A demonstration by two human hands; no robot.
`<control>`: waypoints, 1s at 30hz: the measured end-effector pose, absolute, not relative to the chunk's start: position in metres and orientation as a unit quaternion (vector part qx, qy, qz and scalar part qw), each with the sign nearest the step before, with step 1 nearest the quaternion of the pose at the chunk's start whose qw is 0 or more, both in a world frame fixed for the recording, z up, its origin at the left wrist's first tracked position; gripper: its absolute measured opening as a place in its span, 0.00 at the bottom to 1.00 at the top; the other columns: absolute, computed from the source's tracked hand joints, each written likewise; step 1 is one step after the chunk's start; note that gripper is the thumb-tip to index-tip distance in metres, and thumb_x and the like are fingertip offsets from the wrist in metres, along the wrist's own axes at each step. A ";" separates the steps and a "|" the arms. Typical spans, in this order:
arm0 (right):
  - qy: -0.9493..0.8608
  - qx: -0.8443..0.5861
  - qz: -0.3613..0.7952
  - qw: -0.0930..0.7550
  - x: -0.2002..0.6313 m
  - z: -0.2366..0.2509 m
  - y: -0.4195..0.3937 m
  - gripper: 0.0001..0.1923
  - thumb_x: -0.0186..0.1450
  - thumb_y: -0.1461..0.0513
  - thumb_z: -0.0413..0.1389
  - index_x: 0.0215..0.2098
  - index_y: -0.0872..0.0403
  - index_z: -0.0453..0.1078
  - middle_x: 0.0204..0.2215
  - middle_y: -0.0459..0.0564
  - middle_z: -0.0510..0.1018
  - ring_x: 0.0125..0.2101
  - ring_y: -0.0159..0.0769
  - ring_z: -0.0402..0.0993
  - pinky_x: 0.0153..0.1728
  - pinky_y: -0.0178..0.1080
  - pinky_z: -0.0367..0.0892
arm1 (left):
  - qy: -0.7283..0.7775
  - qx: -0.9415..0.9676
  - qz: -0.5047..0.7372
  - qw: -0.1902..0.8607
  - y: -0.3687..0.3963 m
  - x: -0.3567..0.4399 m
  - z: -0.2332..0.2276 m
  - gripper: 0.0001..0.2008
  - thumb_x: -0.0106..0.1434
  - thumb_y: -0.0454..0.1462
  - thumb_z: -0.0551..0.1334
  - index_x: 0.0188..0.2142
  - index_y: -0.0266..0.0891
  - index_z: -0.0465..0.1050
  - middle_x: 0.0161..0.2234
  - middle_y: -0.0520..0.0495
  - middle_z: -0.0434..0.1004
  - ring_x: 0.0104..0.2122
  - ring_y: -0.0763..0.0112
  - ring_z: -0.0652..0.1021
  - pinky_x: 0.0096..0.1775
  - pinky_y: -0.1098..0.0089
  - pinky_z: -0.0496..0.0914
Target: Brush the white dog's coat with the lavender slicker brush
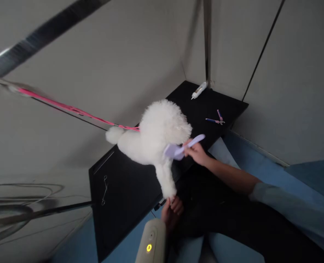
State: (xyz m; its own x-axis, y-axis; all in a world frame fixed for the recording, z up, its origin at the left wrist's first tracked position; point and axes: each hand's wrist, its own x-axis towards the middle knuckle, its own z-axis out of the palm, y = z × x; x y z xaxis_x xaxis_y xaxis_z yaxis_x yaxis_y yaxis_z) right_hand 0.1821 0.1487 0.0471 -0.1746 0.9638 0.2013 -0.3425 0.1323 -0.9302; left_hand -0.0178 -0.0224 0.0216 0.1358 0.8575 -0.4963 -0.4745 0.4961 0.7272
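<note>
A fluffy white dog [162, 124] is on a black grooming table [126, 197], one front leg stretched towards me. At the end of that leg, my left hand [173, 211] is closed around the paw. My right hand [196, 150] grips the handle of a light purple slicker brush [174, 151]. The brush head is against the fur at the top of the outstretched leg. A pink loop leash [77, 109] runs from the dog's neck area up to the left.
Scissors [105, 190] lie at the table's left end. Nail clippers [216, 118] and a white bottle [199, 90] lie towards the far right end, near a metal post [207, 44]. A pale device [151, 241] with a yellow-lit button rises at the bottom, beside my left hand.
</note>
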 end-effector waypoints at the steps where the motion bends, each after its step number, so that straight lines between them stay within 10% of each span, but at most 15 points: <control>1: -0.452 -0.329 0.570 0.602 0.182 0.045 0.150 0.16 0.62 0.47 0.57 0.35 0.51 0.65 0.19 0.39 0.68 0.23 0.31 0.68 0.29 0.36 0.66 | 0.476 0.196 0.460 0.724 -0.024 -0.021 0.028 0.22 0.54 0.54 0.68 0.21 0.42 0.65 0.19 0.56 0.38 0.16 0.79 0.47 0.20 0.73 0.46; 6: -0.450 -0.244 0.688 0.515 0.168 0.034 0.160 0.19 0.58 0.46 0.61 0.31 0.52 0.66 0.17 0.38 0.69 0.19 0.30 0.67 0.26 0.35 0.64 | 0.504 0.159 0.477 0.702 -0.029 -0.035 0.049 0.22 0.55 0.54 0.68 0.23 0.43 0.64 0.19 0.57 0.37 0.18 0.79 0.41 0.19 0.73 0.41; 11: -0.310 -0.289 0.653 0.628 0.151 0.026 0.172 0.16 0.58 0.48 0.59 0.32 0.51 0.65 0.15 0.37 0.67 0.21 0.30 0.69 0.31 0.36 0.67 | 0.529 0.135 0.515 0.661 -0.031 -0.038 0.064 0.23 0.56 0.53 0.68 0.24 0.43 0.60 0.21 0.57 0.33 0.20 0.78 0.37 0.19 0.74 0.38; 24: -0.337 -0.215 0.758 0.516 0.148 0.029 0.172 0.11 0.52 0.56 0.61 0.29 0.53 0.68 0.13 0.37 0.66 0.18 0.29 0.65 0.24 0.34 0.64 | 0.536 0.129 0.507 0.663 -0.028 -0.020 0.064 0.29 0.50 0.55 0.71 0.21 0.41 0.55 0.20 0.58 0.31 0.18 0.81 0.38 0.18 0.76 0.38; 30: -0.329 -0.280 0.681 0.591 0.156 0.033 0.177 0.12 0.54 0.54 0.62 0.30 0.52 0.67 0.16 0.37 0.68 0.20 0.30 0.67 0.28 0.35 0.66 | 0.531 0.196 0.457 0.686 -0.025 -0.014 0.033 0.25 0.53 0.57 0.69 0.22 0.42 0.61 0.19 0.57 0.37 0.17 0.80 0.45 0.19 0.73 0.46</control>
State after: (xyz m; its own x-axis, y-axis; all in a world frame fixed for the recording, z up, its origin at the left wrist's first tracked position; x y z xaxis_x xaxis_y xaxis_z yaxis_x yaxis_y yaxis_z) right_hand 0.1563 0.1773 0.0326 -0.1452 0.9894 0.0070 -0.6210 -0.0856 -0.7791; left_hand -0.0143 -0.0250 0.0328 0.0188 0.8352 -0.5496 -0.4191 0.5057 0.7541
